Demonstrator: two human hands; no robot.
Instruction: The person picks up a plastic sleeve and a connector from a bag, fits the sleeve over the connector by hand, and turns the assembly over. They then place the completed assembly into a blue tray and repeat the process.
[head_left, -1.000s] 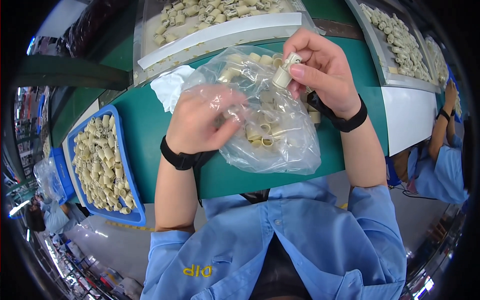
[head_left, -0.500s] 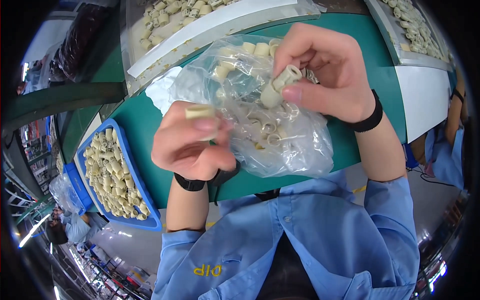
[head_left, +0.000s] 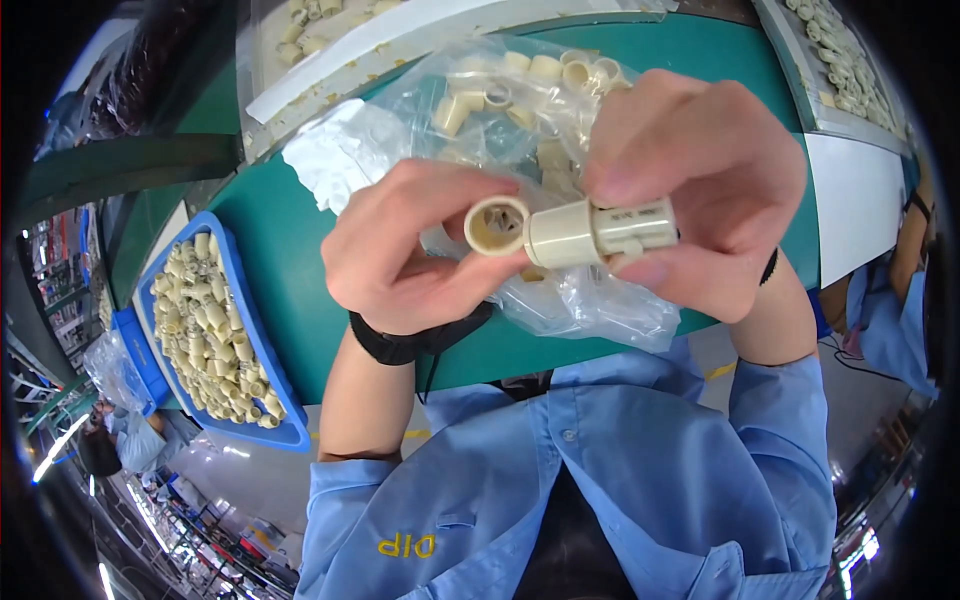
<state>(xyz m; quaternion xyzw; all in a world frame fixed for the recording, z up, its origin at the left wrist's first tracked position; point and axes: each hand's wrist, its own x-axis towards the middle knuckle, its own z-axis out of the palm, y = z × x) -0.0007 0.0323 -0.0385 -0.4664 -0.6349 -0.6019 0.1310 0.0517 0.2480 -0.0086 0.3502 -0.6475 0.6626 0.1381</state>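
Cream cap (head_left: 490,238): held up over the bag in the head view, round mouth turned to the camera; something greyish inside it, too small to make out
Left hand (head_left: 405,250): grip narrow, and it has the cream cap; forefinger over the top, thumb underneath
Stepped piece (head_left: 575,235): cream, lying level in mid-air; broad end to the left, slimmer end to the right with small dark print on it; that broad end comes right up beside the cap, though I cannot tell whether the two touch
Right hand (head_left: 715,190): grip drawn in on the stepped piece's slimmer end; thumb below, fingers above
Clear bag (head_left: 620,310): crumpled on the green worktop (head_left: 280,250), partly hidden by both hands; more caps (head_left: 545,68) gathered at its far end
White crumple (head_left: 340,150): just left of the bag; paper or cloth, I cannot tell
Blue tray (head_left: 290,432): over at the left of the worktop, heaped with small cream parts (head_left: 215,330)
Far tray (head_left: 390,60): along the upper edge, more cream pieces in it
Black wristband (head_left: 385,345): round the left wrist
Co-worker's sleeve (head_left: 885,310): blue, away at the right
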